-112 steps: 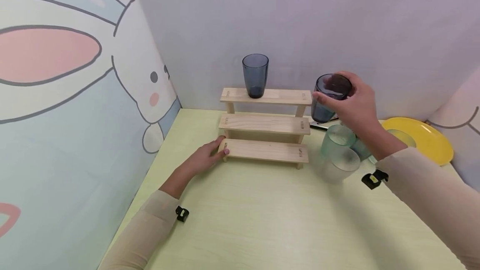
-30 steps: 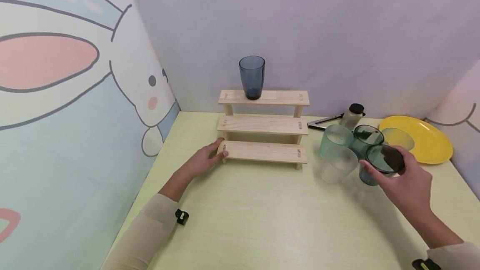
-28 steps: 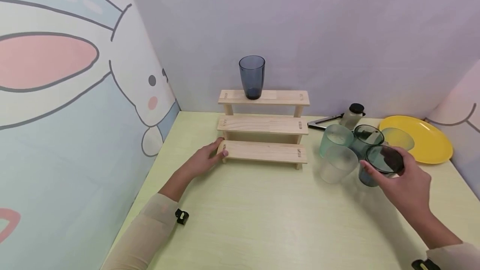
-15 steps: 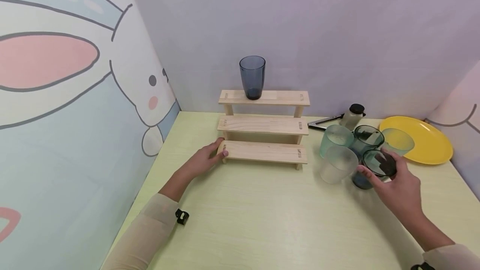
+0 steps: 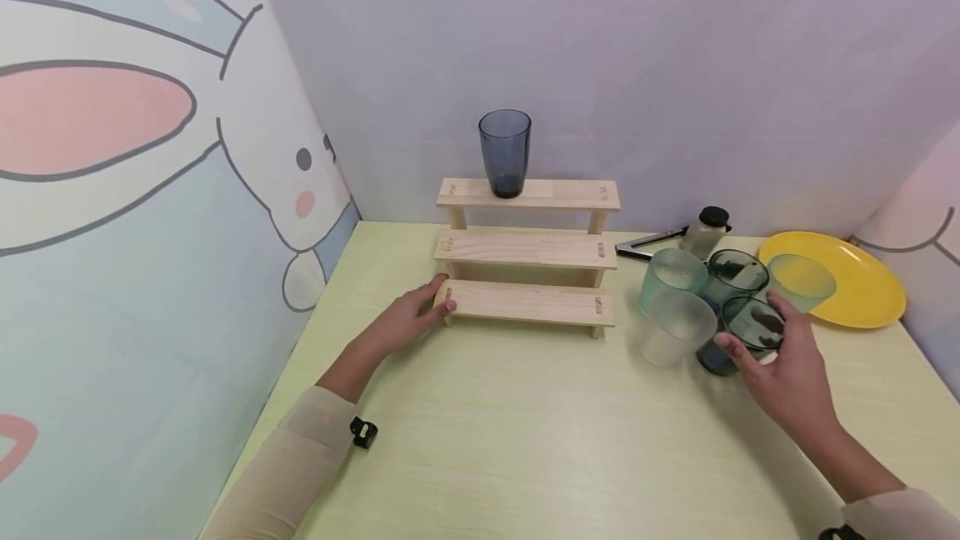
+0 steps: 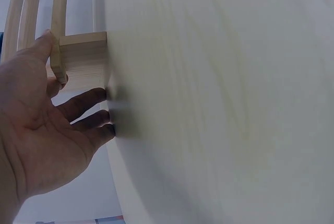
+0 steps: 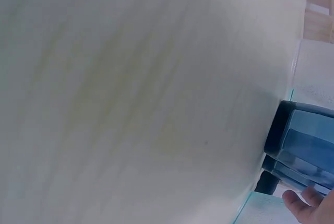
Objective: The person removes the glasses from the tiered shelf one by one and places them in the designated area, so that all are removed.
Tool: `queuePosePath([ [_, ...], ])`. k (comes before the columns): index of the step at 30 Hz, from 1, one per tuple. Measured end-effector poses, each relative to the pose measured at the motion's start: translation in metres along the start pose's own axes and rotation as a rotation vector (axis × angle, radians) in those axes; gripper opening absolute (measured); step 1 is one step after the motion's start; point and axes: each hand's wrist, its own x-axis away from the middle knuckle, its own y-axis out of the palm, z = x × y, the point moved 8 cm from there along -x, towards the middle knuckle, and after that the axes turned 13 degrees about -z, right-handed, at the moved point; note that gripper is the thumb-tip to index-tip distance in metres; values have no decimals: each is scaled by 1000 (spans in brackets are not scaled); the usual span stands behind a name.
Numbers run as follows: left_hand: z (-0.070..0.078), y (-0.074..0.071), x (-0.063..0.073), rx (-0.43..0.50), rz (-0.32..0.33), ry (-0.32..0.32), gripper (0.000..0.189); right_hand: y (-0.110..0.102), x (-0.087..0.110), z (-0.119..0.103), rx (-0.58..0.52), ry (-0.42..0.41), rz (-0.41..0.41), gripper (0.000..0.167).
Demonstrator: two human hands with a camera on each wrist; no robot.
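Observation:
At the right of the head view, my right hand (image 5: pixel 791 369) grips a dark blue glass (image 5: pixel 752 327) near its rim, thumb on one side and fingers on the other. The glass stands upright amid other cups; its base (image 7: pixel 284 130) is low by the table in the right wrist view. My left hand (image 5: pixel 405 319) pinches the left end of a three-step wooden stand (image 5: pixel 525 302), thumb over the lowest board. In the left wrist view, its other fingers (image 6: pixel 86 104) reach down beside the leg. A second dark blue glass (image 5: pixel 506 155) stands on the top step.
Beside the held glass are a clear frosted cup (image 5: pixel 675 332), a green frosted cup (image 5: pixel 671 277), a dark glass (image 5: pixel 738 269) and a pale green cup (image 5: pixel 806 282). Behind them lie a yellow plate (image 5: pixel 862 286), a black-capped bottle (image 5: pixel 703 236) and a black-and-silver V-shaped tool (image 5: pixel 645 242).
My right hand has carried the dark blue glass from beside the stand's top step down and right to the cups, then slid slightly left with it. My left hand has stayed on the stand.

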Motion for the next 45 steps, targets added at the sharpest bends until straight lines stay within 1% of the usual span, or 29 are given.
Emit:
queuePosePath([
  [3, 0, 0, 0, 4, -4, 1, 87, 0, -1, -3, -13, -56, 14, 93],
  [5, 1, 0, 0, 6, -6, 1, 87, 1, -2, -4, -9, -73, 22, 90],
  [12, 2, -1, 0, 8, -1, 6, 86, 1, -4, -5, -4, -78, 11, 91],
  [16, 1, -1, 0, 2, 0, 6, 87, -1, -5, -6, -6, -90, 22, 89],
  [22, -1, -1, -1, -6, 1, 7, 88, -10, -6, -17, 19, -125, 53, 84],
  [25, -1, -1, -1, -5, 1, 6, 88, -15, -6, -24, 45, -128, 64, 84],
  [30, -1, -1, -1, 8, -5, -1, 89, -22, -9, -39, 86, -155, 83, 80],
  [36, -1, 0, -2, 5, -3, 3, 88, -31, -22, -67, 89, -242, 121, 78],
  [38, -2, 0, -2, 1, -4, 5, 88, -34, -30, -76, 92, -251, 116, 78],
  [41, -2, 0, -1, -1, -3, 8, 89, -37, -42, -88, 105, -248, 86, 81],
  [45, -1, 0, -2, 1, -1, 10, 89, -39, -62, -102, 126, -209, 10, 88],
])
